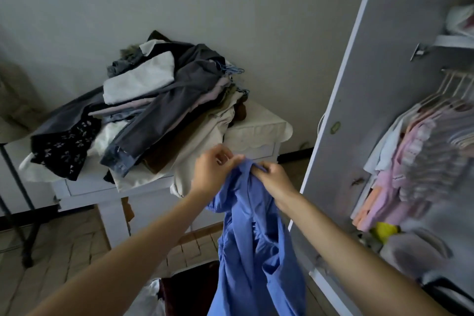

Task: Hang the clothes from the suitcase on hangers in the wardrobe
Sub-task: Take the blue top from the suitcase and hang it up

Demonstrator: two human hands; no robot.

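At far left, a dark metal stand [15, 202] is standing on the tiled floor [64, 251]. Beside it, a white desk [84, 187] is carrying a loose pile of clothes [143, 110], with blue wire hangers [232, 70] showing at its right end. In front of the desk, my left grip [214, 172] is pinching the top edge of a blue garment [254, 251], fingers curled on the fabric. Touching the same bunched edge, my right grip [273, 177] is pinching it too. The garment is hanging down between my forearms. At right, the wardrobe door [359, 110] is standing open; inside, pale garments [410, 156] are hanging from hangers on a rail [456, 73].
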